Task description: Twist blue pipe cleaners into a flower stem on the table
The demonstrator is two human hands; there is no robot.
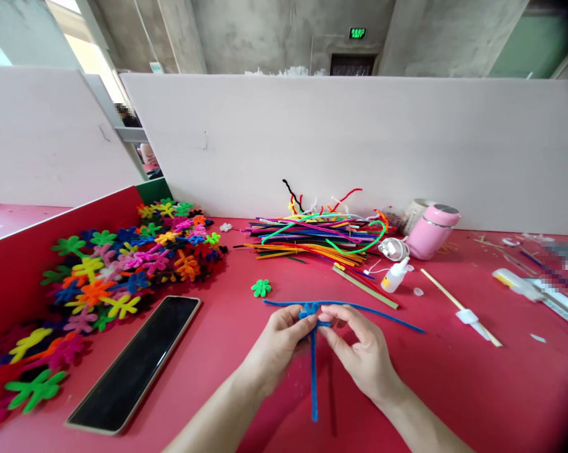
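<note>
A red worktop (453, 384) spreads out before me, with a pale panel (359, 145) standing upright beyond the phone (135, 365). Left of the phone and past its far end sprawls a heap of fuzzy flowers (95, 292) in many colours. Beyond the phone and to its right lies a thick bundle of pipe cleaners (312, 238); farther right are a pink flask (433, 233) and a small glue bottle (395, 275). One loose blue strand (382, 314) lies right of the phone, crossing just behind the hands, which cover part of it. A finished-looking green flower (261, 288) sits between the phone and that bundle.

Right of the phone, the person's left hand (278, 343) and right hand (361, 352) both pinch a blue flower (309, 309), thumbs against fingers. It's fuzzy, bent into small rounded loops, partly covered by fingertips. A straight blue stem (314, 377) runs from the loops; its long axis points back toward the person, free end nearest them, its shadow alongside.
</note>
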